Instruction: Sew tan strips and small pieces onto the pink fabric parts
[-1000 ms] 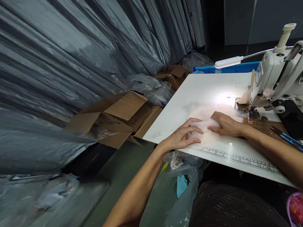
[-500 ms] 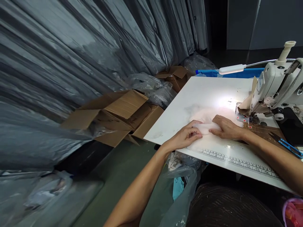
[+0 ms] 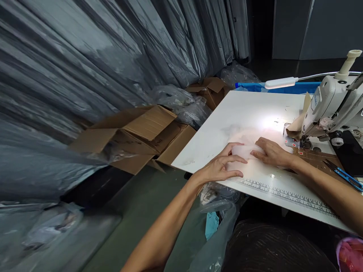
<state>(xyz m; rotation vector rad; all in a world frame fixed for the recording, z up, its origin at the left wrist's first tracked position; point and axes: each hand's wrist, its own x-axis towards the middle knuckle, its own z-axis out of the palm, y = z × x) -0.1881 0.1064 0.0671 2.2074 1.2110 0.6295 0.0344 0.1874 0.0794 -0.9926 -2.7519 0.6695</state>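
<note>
A sheer, pinkish-white piece of fabric (image 3: pixel 241 151) lies bunched on the white sewing table under the bright lamp spot. My left hand (image 3: pixel 224 164) is at its left edge, fingers spread, fingertips touching the folded part. On the other side, my right hand (image 3: pixel 269 152) has its thumb and fingers closed on the fabric. To the right of that hand stands the white sewing machine (image 3: pixel 326 102), its needle area beside a brown piece of material (image 3: pixel 296 126). The far edge of the fabric blends into the glare.
Blue thread snips (image 3: pixel 347 177) and a dark phone-like slab (image 3: pixel 347 153) lie at the right. A printed ruler (image 3: pixel 278 192) runs along the table's front edge. An open cardboard box (image 3: pixel 153 122) stands left of the table. A plastic bag (image 3: pixel 218 234) hangs below. The lamp (image 3: pixel 280 83) sits behind.
My left hand has opened from a pinch, its fingers now spread over the fabric's edge. My right hand stays on the fabric. The view has shifted slightly.
</note>
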